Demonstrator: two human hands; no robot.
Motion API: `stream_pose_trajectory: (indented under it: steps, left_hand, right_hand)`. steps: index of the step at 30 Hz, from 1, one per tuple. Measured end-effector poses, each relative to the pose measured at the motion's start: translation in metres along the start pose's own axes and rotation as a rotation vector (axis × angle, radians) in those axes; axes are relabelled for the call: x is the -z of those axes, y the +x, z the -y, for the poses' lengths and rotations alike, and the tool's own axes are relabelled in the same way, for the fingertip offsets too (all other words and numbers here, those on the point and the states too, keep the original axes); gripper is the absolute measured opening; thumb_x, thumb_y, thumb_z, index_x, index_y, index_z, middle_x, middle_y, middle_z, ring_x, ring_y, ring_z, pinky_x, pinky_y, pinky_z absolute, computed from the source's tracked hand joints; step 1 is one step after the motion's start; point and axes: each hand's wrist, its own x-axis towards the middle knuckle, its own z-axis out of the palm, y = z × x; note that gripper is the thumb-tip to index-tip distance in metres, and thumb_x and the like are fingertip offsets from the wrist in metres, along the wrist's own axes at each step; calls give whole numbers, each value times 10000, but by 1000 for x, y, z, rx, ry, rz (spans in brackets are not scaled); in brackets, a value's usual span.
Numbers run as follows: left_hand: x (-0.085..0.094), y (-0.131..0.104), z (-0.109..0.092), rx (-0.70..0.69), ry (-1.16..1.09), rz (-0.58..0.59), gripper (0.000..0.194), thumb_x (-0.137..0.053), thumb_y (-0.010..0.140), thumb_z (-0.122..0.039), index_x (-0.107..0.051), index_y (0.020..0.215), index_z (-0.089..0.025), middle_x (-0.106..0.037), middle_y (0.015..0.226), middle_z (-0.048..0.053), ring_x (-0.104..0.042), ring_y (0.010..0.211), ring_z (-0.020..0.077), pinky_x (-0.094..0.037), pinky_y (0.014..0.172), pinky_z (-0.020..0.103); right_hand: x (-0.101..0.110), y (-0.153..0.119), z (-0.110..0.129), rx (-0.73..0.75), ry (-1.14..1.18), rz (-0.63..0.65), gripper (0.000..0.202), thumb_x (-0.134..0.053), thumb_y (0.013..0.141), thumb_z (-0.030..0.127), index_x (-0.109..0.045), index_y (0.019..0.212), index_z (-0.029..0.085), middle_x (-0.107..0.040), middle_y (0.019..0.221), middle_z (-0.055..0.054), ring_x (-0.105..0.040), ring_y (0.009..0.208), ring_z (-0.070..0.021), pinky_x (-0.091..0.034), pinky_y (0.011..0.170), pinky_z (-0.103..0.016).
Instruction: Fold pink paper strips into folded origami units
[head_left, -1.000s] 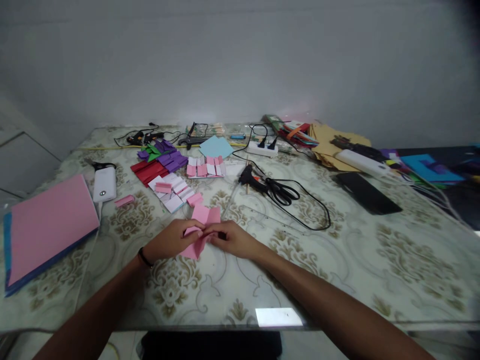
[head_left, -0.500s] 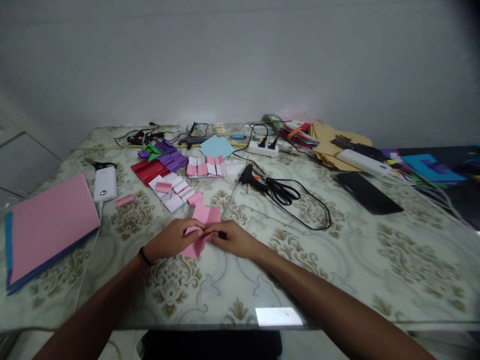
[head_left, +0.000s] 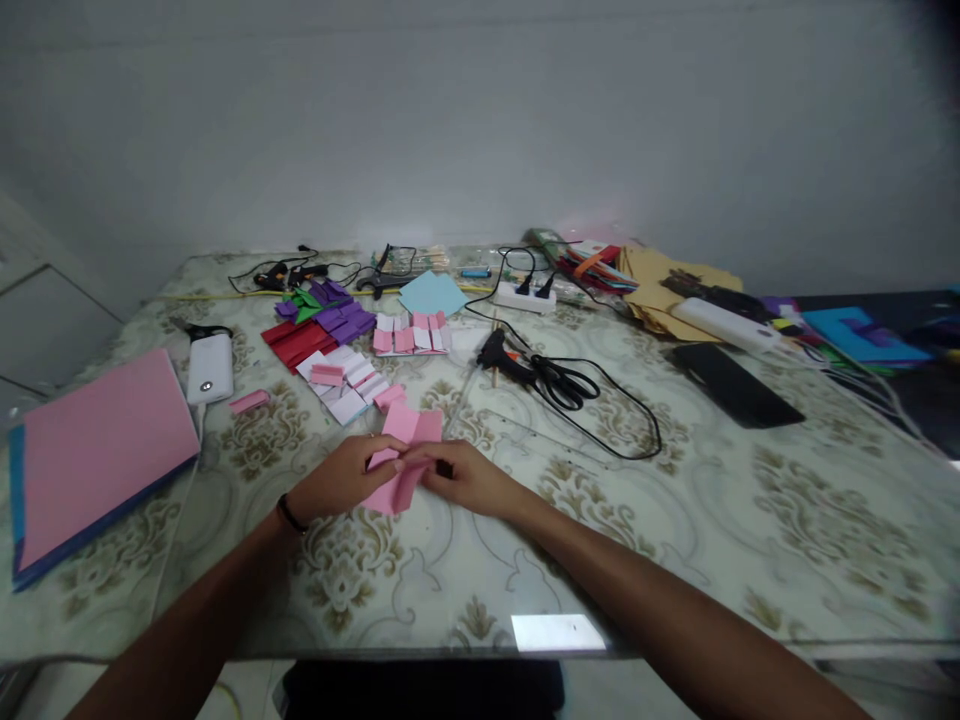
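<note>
A creased pink sheet of paper (head_left: 403, 422) is gripped between both hands, just above the front middle of the table. My left hand (head_left: 351, 472) pinches it from the left, with a dark band on the wrist. From the right, my right hand (head_left: 466, 477) pinches the same sheet, its fingertips meeting the left ones at the middle. Fingers cover the centre of the paper. Beyond my hands lie folded white and pink paper pieces (head_left: 346, 385), another pink and white row (head_left: 411, 334), and red (head_left: 298, 344) and purple (head_left: 346, 318) folded pieces.
A glue gun (head_left: 506, 360) with a coiled black cable lies right of centre. To the left are pink sheets (head_left: 105, 450) and a white power bank (head_left: 211, 368). A black phone (head_left: 735, 385) rests at right. Light blue paper (head_left: 433, 294) and a power strip (head_left: 525, 297) sit behind.
Both hands stay nearly in place, still pinching the pink paper. The sheet's folds have shifted slightly between the fingers.
</note>
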Motion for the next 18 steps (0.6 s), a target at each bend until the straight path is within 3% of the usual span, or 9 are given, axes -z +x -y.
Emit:
stream_pose_trajectory:
  steps: [6,11,18]
  left_hand:
    - [0,0,0,31,38,-16,431,-531,883,-135,-624,1300,-185,-694,1291,53,-661,1051,205,-507,931,312]
    - [-1,-1,1,54,79,-16,418,-536,896,-155,-628,1301,-201,-724,1201,43,-668,851,176,-527,803,297]
    - [-1,-1,-1,4,41,-64,415,-533,908,-149,-612,1314,-185,-659,1356,71,-606,1248,234,-478,1060,330]
  right_hand:
    - [0,-1,4,-65,43,-65,589,-570,866,115,-499,1444,200,-474,707,53,-436,617,-105,-373,596,-211]
    - [-3,-1,0,-80,153,-105,734,-601,910,186,-259,1558,228,-479,811,31,-472,647,-108,-416,607,-231]
    - [-8,-1,-8,-100,253,-178,969,-678,891,240,-46,1623,304,-545,1176,-80,-538,695,-96,-482,620,-251]
